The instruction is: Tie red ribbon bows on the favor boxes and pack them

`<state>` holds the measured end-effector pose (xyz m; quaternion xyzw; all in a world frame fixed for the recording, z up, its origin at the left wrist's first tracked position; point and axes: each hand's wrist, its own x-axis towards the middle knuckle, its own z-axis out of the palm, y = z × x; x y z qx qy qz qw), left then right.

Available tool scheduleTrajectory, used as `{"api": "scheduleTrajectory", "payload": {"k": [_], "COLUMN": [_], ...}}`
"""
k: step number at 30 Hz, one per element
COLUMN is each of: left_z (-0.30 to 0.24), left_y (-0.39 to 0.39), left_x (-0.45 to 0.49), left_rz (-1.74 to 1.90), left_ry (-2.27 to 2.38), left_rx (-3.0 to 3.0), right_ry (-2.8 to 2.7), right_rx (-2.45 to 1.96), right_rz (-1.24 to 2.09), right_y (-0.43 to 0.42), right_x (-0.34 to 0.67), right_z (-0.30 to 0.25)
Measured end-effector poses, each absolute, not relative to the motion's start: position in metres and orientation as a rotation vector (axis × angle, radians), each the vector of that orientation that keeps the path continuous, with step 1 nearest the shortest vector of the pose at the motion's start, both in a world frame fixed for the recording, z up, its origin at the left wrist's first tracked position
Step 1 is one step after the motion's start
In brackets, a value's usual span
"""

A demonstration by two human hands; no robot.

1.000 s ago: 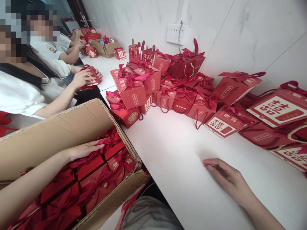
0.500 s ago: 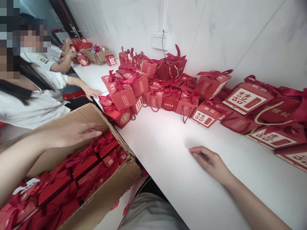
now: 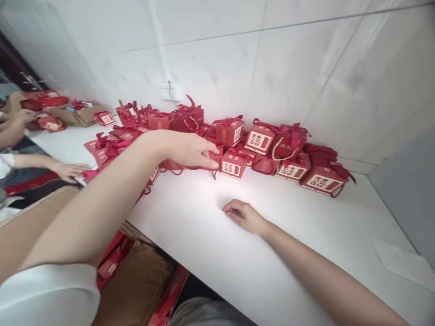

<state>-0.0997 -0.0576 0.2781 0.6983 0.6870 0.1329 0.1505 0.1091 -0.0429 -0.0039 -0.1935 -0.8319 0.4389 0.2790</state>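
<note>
My left hand (image 3: 193, 151) reaches across the table over the row of red gift boxes. Its thumb and fingers are apart, pointing at a red box with a white character panel (image 3: 233, 164); I cannot tell whether they touch the boxes behind. My right hand (image 3: 245, 216) rests on the white table (image 3: 190, 217), loosely curled with its fingertips together and nothing visible in it. Upper boxes, such as a ribboned box with the same white panel (image 3: 259, 139) and a rope-handled box (image 3: 288, 144), stand stacked against the wall. My left forearm hides part of the row.
A cardboard carton (image 3: 139, 280) with red boxes inside stands at the table's near left edge. A co-worker's hand (image 3: 70, 171) lies on the table at left. Farther back is an open carton (image 3: 83, 115). A white sheet (image 3: 404, 262) lies at right.
My left hand has moved from above the carton to the right, over the boxes on the table. The view has swung right. My right hand stays curled on the table.
</note>
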Motion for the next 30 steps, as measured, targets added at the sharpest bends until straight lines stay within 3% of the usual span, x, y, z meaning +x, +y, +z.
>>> {"api": "scheduleTrajectory", "payload": {"k": [3, 9, 12, 16, 20, 25, 30], "left_z": [0.263, 0.151, 0.098, 0.078, 0.091, 0.110, 0.099], "left_y": [0.003, 0.050, 0.051, 0.049, 0.036, 0.004, -0.012], "left_x": [-0.069, -0.017, -0.003, -0.007, -0.026, -0.057, -0.071], "left_rz": [-0.166, 0.624, 0.700, 0.695, 0.675, 0.566, 1.038], "left_ry": [2.197, 2.529, 2.598, 2.583, 2.272, 1.246, 1.136], "left_rx": [2.077, 1.975, 1.988, 2.077, 2.140, 2.117, 1.732], "right_ry": [-2.234, -2.275, -2.294, -2.307, -2.332, -2.420, -2.470], "right_rx": [-0.505, -0.451, -0.432, -0.407, -0.328, -0.064, -0.308], "right_rz": [1.125, 1.011, 0.956, 0.883, 0.754, 0.328, 0.435], "right_y": [-0.040, -0.037, -0.036, -0.035, -0.046, -0.074, -0.079], "right_x": [0.106, 0.101, 0.101, 0.101, 0.102, 0.118, 0.169], "right_z": [-0.004, -0.007, -0.007, -0.006, 0.006, 0.070, 0.154]}}
